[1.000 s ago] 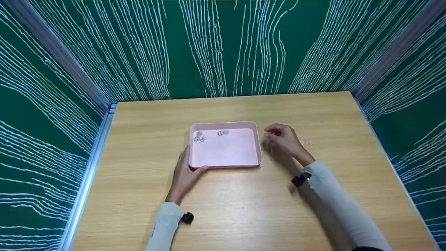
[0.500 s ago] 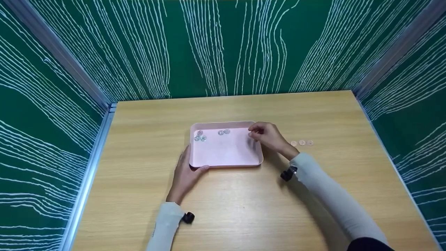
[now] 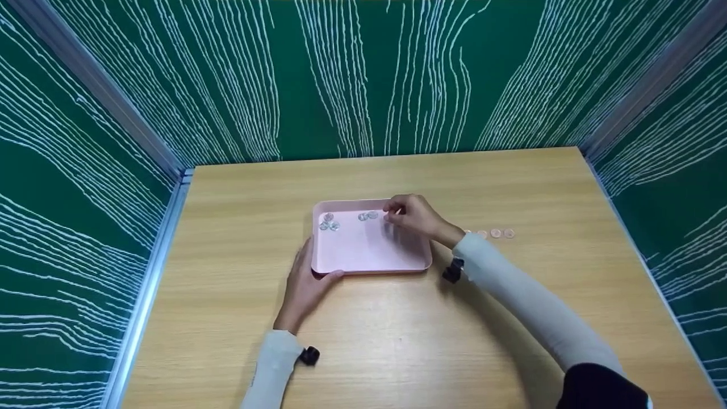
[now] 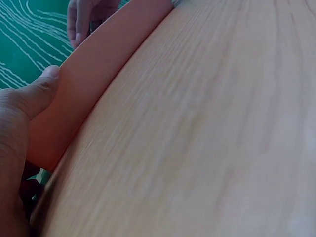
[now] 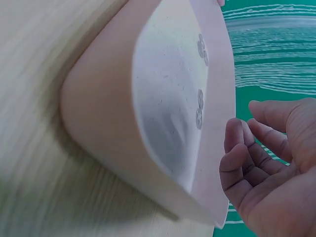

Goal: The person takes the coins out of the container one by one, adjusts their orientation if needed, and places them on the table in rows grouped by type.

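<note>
A shallow pink tray sits on the table. My left hand grips its near left corner, thumb against the front wall and fingers along the left side. In the left wrist view the thumb lies on that wall. My right hand is over the tray's back right part, its fingertips pinched around a small clear disc mostly hidden by the fingers. Just left of it, two shiny round discs lie side by side near the back wall. Three more discs are clustered at the back left corner.
Several small clear discs lie in a row on the wooden table right of the tray, partly behind the right forearm. Green walls with white lines enclose the table at the back and sides.
My right hand has moved left from beside the tray to over its back right part, uncovering more of the disc row. My left hand stays at the tray's corner.
</note>
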